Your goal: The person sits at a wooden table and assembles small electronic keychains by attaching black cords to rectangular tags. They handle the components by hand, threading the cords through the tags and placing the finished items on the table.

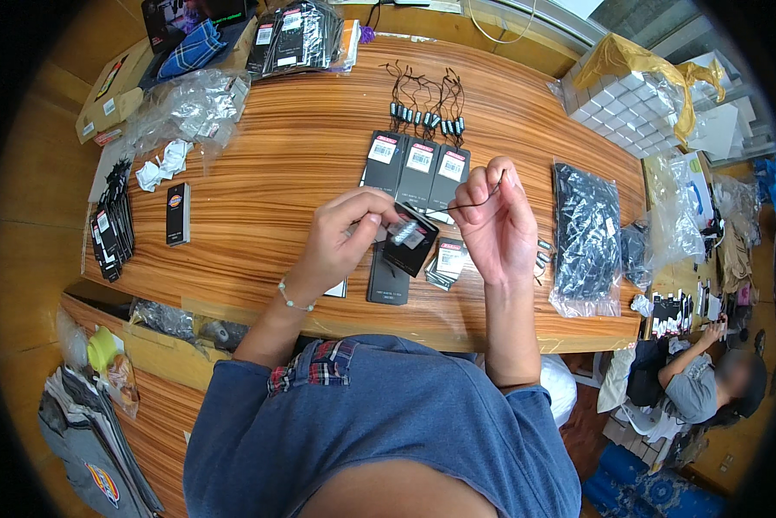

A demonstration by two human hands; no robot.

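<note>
**A:** Why are both hands raised off the tabletop instead of working flat on it?

**B:** I'd judge it's for the string. The right hand has a narrow grip, thumb and forefinger pinched on the end of a thin black cord, and that cord runs down and left to the black hang tag. Held up in the air, the cord pulls straight and stays clear of the other tags.

**A:** And the left hand?

**B:** Its grip is closed on the tag's left edge, fingers curled around it and a small silvery piece at its top. The tag sits tilted between the two hands, just above the near middle of the tabletop.

**A:** What lies under them?

**B:** A few more dark tags, flat on the wood, just beneath the hands. Farther off, three tags with white labels lie side by side in a row, and beyond those a row of corded fasteners is fanned out, their loops pointing away. It reads as a supply line, each piece within reach.

**A:** And the sides?

**B:** To the right, a clear bag of dark pieces. To the left, a single black tag, a stack of tags at the edge, and crumpled plastic wrap farther back. A person sits at another table at the near right, well apart.
</note>
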